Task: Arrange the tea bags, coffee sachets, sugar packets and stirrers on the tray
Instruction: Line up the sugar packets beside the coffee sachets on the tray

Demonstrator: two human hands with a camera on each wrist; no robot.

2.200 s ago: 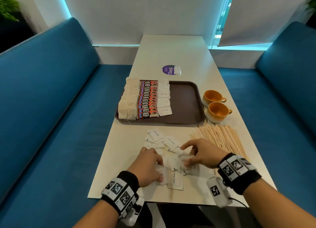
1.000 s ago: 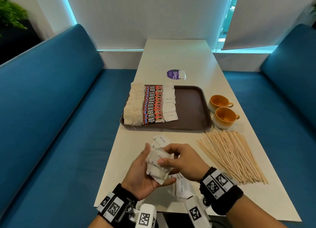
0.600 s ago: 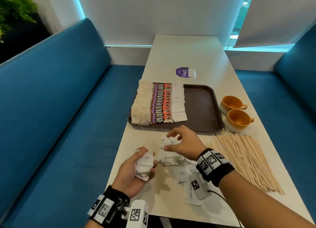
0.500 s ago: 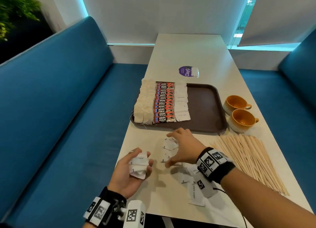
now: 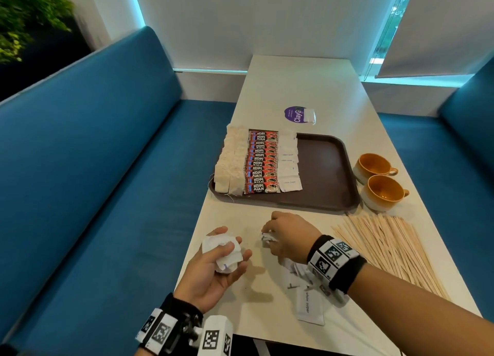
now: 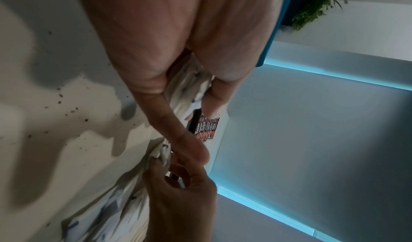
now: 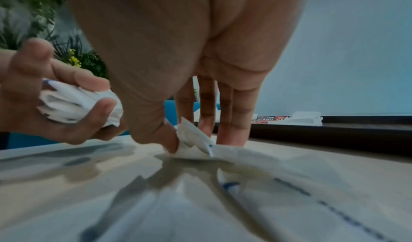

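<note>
Left hand [image 5: 213,270], palm up at the table's [image 5: 294,88] near-left edge, fingers curled around a bundle of white sugar packets [image 5: 223,251]. Right hand [image 5: 287,235], just beside it, fingers pointing down, thumb and fingertips pinching a loose sugar packet [image 7: 194,140] lying on the table; further loose packets [image 5: 310,305] lie beneath its wrist. Brown tray [image 5: 328,168], beyond the hands, carries, from left, rows of tea bags [image 5: 230,163], coffee sachets [image 5: 260,163] and sugar packets [image 5: 288,163]; its right half is bare. Wooden stirrers [image 5: 387,248] lie on the table at right, near two orange cups [image 5: 379,179].
</note>
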